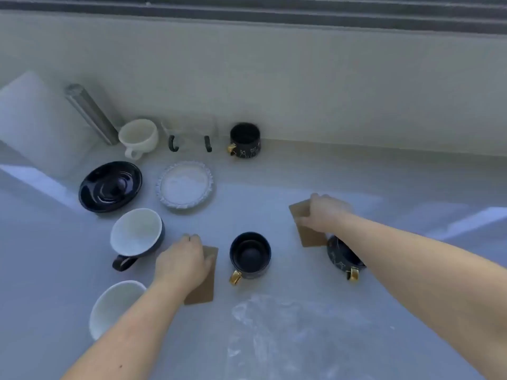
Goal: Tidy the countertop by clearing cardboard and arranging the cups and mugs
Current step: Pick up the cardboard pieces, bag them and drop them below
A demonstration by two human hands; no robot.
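Note:
Two brown cardboard pieces lie on the pale countertop (pixel 301 171). My left hand (pixel 182 260) rests on the left cardboard piece (pixel 204 286), fingers curled over its top edge. My right hand (pixel 325 212) grips the right cardboard piece (pixel 308 237). Between them stands a black mug with a gold handle (pixel 249 255). A second black gold-handled mug (pixel 344 259) is partly hidden under my right forearm. A third black mug (pixel 245 139) stands by the back wall. A dark cup with a white inside (pixel 135 237) and a white cup (pixel 113 305) sit to the left.
A black saucer (pixel 109 186) and a white frilled saucer (pixel 185 187) lie at the middle left. A cream cup (pixel 140 137) and two clear glass mugs with dark handles (pixel 189 139) line the back wall. Crumpled clear plastic (pixel 288 333) lies in front. A metal cylinder (pixel 90 113) leans at the far left.

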